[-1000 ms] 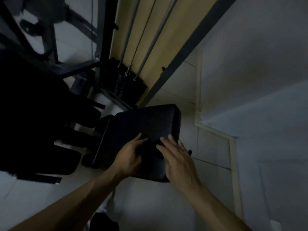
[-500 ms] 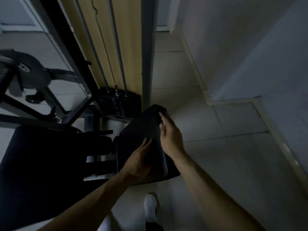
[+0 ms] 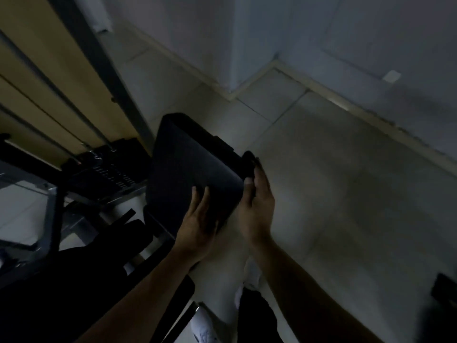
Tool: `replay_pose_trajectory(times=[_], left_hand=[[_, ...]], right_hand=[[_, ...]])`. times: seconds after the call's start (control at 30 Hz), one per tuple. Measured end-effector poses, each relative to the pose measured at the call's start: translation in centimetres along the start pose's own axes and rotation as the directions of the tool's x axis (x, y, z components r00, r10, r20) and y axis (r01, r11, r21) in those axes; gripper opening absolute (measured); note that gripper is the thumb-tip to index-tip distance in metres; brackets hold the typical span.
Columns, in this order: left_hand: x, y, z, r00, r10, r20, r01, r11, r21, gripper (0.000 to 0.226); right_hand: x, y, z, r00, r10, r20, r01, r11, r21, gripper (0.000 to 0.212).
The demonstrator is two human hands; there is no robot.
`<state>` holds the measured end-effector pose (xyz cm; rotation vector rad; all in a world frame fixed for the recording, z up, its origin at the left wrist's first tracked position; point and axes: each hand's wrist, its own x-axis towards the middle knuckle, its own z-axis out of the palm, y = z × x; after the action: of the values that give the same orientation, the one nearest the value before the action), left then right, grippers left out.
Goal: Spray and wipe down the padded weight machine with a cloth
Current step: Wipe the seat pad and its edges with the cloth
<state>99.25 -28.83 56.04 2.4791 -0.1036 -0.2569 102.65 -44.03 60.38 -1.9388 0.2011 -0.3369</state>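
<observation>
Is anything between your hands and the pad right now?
Nothing visible. The left hand lies flat on the black pad; the right hand is against its right edge. Something dark just beyond that hand is too dim to identify.

The pale tiled floor (image 3: 333, 194) meets a light skirting (image 3: 346, 105); on it stand the machine's dark frame (image 3: 53, 219) with its weight stack (image 3: 111, 169), a white shoe (image 3: 202, 325), and a dark object (image 3: 445, 290) at the right edge

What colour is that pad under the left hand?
The pad is black, faintly textured; head view shows it best.
</observation>
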Motion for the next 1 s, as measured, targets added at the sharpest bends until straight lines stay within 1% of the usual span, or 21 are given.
replay_pose_trajectory(times=[0.07,0.13,0.17,0.2,0.23,0.27,0.33,0.37,0.4,0.47,0.53,0.57,0.6,0.67,0.73,0.8,0.83,0.87,0.93,0.97,1.0], left_hand=[[-0.7,-0.6,0.4,0.999,-0.014,-0.032,0.015,1.000,0.023,0.072],[-1.0,-0.8,1.2,0.996,-0.058,-0.063,0.058,0.998,-0.007,0.072],[-1.0,-1.3,1.7,0.993,-0.102,-0.066,0.098,0.993,-0.062,0.070],[-0.9,-1.8,2.2,0.990,-0.131,-0.048,0.127,0.989,-0.069,0.072],[-0.6,-2.2,2.7,0.992,-0.125,-0.032,0.124,0.992,-0.030,0.075],[-0.3,-2.7,3.0,0.991,-0.132,-0.007,0.132,0.991,-0.019,0.083],[0.5,-3.3,3.8,0.973,-0.230,0.035,0.231,0.971,-0.064,0.096],[0.9,-3.3,3.9,0.950,-0.307,0.050,0.309,0.949,-0.062,0.092],[1.4,-3.7,4.1,0.938,-0.345,0.045,0.346,0.938,-0.017,0.086],[1.9,-4.0,3.9,0.900,-0.433,0.053,0.435,0.899,-0.055,0.083],[1.5,-3.7,3.1,0.891,-0.441,0.108,0.449,0.891,-0.064,0.077],[1.3,-3.7,2.9,0.889,-0.446,0.106,0.452,0.891,-0.043,0.068],[1.0,-3.6,2.9,0.865,-0.485,0.130,0.496,0.865,-0.078,0.063],[0.2,-4.2,3.0,0.806,-0.573,0.146,0.592,0.776,-0.217,0.073],[-0.4,-5.2,3.5,0.813,-0.565,0.140,0.578,0.759,-0.299,0.083],[-0.4,-6.4,4.6,0.818,-0.556,0.149,0.573,0.764,-0.296,0.089],[-0.3,-6.7,4.9,0.818,-0.553,0.162,0.576,0.779,-0.248,0.088],[-0.2,-6.8,5.2,0.818,-0.550,0.167,0.575,0.788,-0.222,0.078],[-0.1,-6.7,5.5,0.827,-0.527,0.196,0.562,0.790,-0.243,0.044],[-0.2,-6.7,5.8,0.835,-0.509,0.207,0.549,0.796,-0.255,0.033],[-0.4,-6.8,6.0,0.836,-0.508,0.209,0.549,0.790,-0.274,0.027]], right_hand=[[-1.4,0.4,0.7,0.993,0.047,-0.106,-0.036,0.994,0.103,0.048],[-2.5,1.3,2.0,0.977,0.132,-0.169,-0.099,0.977,0.191,0.048],[-3.1,2.2,2.8,0.969,0.170,-0.178,-0.131,0.969,0.209,0.048],[-4.0,3.3,3.6,0.962,0.193,-0.193,-0.153,0.967,0.201,0.049],[-5.2,4.9,4.3,0.955,0.210,-0.208,-0.180,0.971,0.156,0.049],[-6.4,6.2,5.1,0.953,0.229,-0.198,-0.210,0.971,0.112,0.047],[-9.1,8.3,6.1,0.949,0.301,-0.095,-0.294,0.952,0.081,0.044],[-10.3,8.5,6.1,0.935,0.351,-0.051,-0.345,0.933,0.106,0.045],[-10.6,8.3,6.0,0.917,0.399,-0.025,-0.391,0.908,0.151,0.042],[-9.6,6.8,5.6,0.870,0.488,-0.067,-0.453,0.846,0.282,0.016],[-7.1,4.6,4.5,0.842,0.504,-0.189,-0.416,0.832,0.367,0.024],[-6.3,3.5,3.8,0.852,0.465,-0.242,-0.343,0.843,0.413,0.030],[-5.7,2.6,3.3,0.868,0.408,-0.283,-0.257,0.857,0.447,0.035],[-6.1,2.2,3.6,0.907,0.294,-0.303,-0.148,0.893,0.425,0.039],[-8.0,3.7,5.0,0.928,0.254,-0.272,-0.147,0.921,0.360,0.040],[-10.9,6.7,7.2,0.915,0.338,-0.221,-0.273,0.920,0.281,0.033],[-12.7,8.5,8.5,0.894,0.401,-0.198,-0.354,0.905,0.236,0.026],[-14.6,10.1,9.6,0.868,0.470,-0.158,-0.435,0.875,0.213,0.019],[-17.5,12.4,11.5,0.782,0.623,-0.021,-0.605,0.767,0.214,0.012],[-18.2,12.9,11.9,0.731,0.682,0.035,-0.672,0.710,0.210,0.011],[-18.2,13.1,11.7,0.705,0.707,0.053,-0.700,0.682,0.212,0.013]])
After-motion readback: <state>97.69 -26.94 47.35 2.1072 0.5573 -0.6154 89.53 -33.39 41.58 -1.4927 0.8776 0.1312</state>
